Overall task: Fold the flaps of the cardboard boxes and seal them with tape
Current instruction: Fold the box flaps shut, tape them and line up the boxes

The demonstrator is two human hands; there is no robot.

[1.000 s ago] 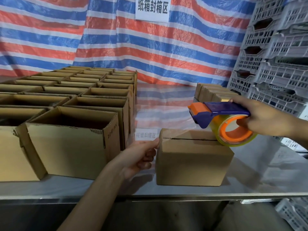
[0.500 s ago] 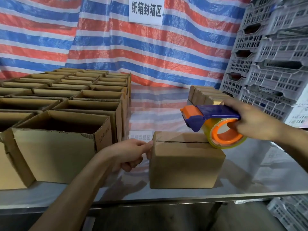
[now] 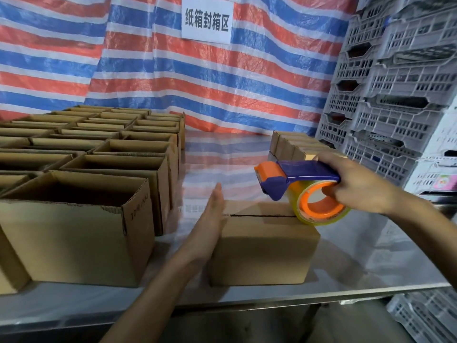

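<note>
One closed brown cardboard box (image 3: 264,251) on metal table (image 3: 371,263); left hand (image 3: 210,224), fingers straight and together, against its left end; right hand (image 3: 356,184) curls round blue-orange tape dispenser (image 3: 296,179) atop its right edge.

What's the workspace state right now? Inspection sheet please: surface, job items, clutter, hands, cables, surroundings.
Surface: metal table, shiny.
Job's things: closed box at front, flaps folded, top seam showing; tape dispenser, its roll on the box's right top edge; open boxes in rows at left; closed boxes stacked behind, at right.
Clutter: nothing seen.
Hands: left hand flat, straight fingers against the box's left end; right hand grips the dispenser.
Cables: nothing seen.
Surroundings: striped tarp with white sign; grey crates stacked at right.
</note>
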